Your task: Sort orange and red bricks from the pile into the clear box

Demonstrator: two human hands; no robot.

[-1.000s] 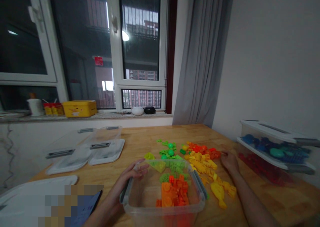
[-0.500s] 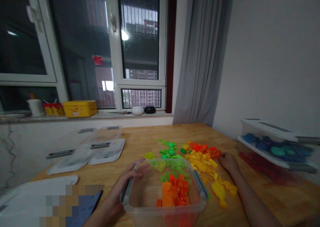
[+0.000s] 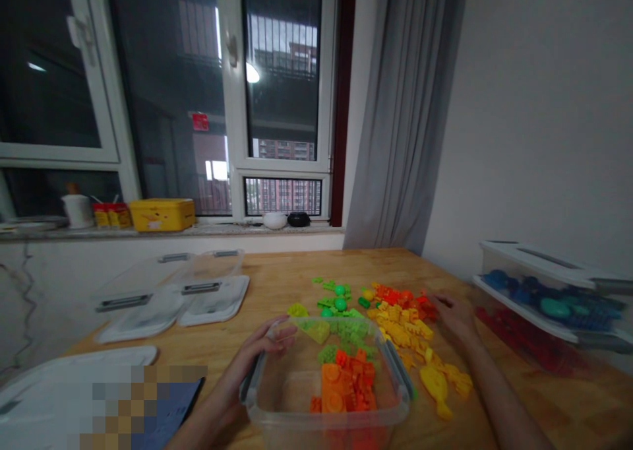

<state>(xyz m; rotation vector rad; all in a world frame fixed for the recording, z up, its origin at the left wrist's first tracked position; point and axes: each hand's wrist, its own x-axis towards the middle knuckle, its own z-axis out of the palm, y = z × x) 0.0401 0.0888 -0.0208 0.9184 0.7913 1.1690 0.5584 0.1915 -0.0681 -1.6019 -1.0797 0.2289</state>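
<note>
A clear plastic bin (image 3: 291, 416) with grey side latches stands at the table's front, with orange building blocks (image 3: 333, 387) inside on its right side. My left hand (image 3: 270, 341) grips the bin's left rim, thumb and fingers wrapped over its far left corner. At the right end of a pile of orange-red blocks (image 3: 398, 297) is my right hand (image 3: 452, 315). Its fingers are curled in against the pile, and what they pinch, if anything, is too small to make out. Yellow blocks (image 3: 403, 328) lie just left of that hand, green blocks (image 3: 349, 328) behind the bin.
Two stacked lidded bins (image 3: 548, 295) with blue and red pieces stand at the right. Clear bins (image 3: 210, 265) and white lids (image 3: 215, 305) lie at the back left. A large white lid (image 3: 99, 361) and a dark blue flat object (image 3: 173, 407) are at the front left.
My right hand has risen slightly at the orange-red pile, its fingers reaching further left over the edge. My left hand keeps its hold on the bin. The view has shifted a little.
</note>
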